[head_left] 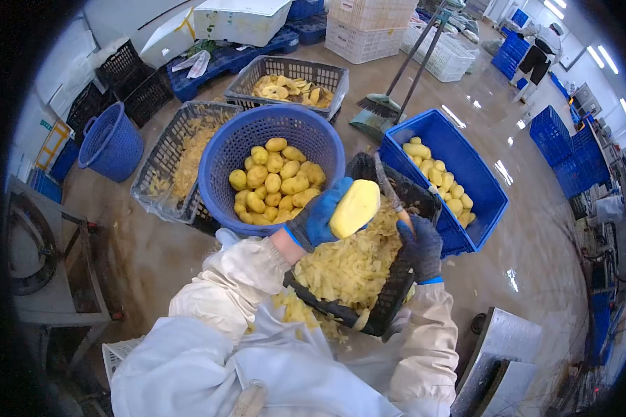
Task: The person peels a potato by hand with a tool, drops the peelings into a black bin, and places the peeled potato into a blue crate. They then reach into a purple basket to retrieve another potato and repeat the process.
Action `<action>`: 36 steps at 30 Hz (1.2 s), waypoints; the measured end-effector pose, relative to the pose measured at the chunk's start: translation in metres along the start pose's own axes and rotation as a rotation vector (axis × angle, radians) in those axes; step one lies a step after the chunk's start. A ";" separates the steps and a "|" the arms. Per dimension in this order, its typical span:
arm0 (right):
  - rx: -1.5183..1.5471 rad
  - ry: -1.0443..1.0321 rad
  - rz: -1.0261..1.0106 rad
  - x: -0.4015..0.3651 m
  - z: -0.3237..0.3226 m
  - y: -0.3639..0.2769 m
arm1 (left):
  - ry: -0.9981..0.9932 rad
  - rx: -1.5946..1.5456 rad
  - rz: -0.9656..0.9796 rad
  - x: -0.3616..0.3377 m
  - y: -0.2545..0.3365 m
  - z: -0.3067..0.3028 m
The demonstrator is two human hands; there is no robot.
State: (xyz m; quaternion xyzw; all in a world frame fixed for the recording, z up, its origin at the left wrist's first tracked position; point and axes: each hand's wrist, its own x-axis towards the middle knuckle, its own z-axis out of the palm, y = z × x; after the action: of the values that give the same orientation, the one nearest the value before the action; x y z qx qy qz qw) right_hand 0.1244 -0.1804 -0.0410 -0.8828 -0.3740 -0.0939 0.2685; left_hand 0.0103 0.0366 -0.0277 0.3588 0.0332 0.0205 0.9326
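Observation:
My left hand (320, 214), in a blue glove, grips a large peeled potato (355, 208) with a flat, pale yellow face. In a dark glove, my right hand (421, 247) is closed around the handle of a long, narrow, slightly curved knife (389, 182), whose blade points away from me. Below both hands stands a black crate (389, 295) heaped with potato peelings (351, 267). Left of it, a round blue basket (215, 167) holds several unpeeled potatoes (275, 182). A blue bin (490, 194) on the right contains several peeled potatoes (446, 184).
Two more crates, a left one (153, 163) and a far one (337, 73), hold peelings and potato pieces. A long-handled dustpan (377, 119) stands beyond the bin. An empty blue basket (111, 149) is at left. Another person (541, 52) stands far off. The floor (528, 257) is wet.

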 end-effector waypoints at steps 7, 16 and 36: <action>0.034 0.167 -0.128 0.007 -0.005 -0.011 | -0.186 -0.448 -0.115 0.009 0.002 -0.007; 1.143 -0.109 0.502 0.002 0.001 -0.047 | -0.076 0.305 -0.029 -0.002 -0.010 0.023; 1.084 -0.040 0.686 0.002 -0.012 -0.025 | -0.040 0.009 -0.274 -0.013 -0.003 0.011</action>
State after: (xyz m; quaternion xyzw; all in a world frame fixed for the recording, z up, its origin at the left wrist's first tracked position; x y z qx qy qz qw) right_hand 0.1081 -0.1717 -0.0199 -0.6927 -0.0696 0.2164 0.6845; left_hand -0.0015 0.0266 -0.0206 0.3555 0.0635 -0.1142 0.9255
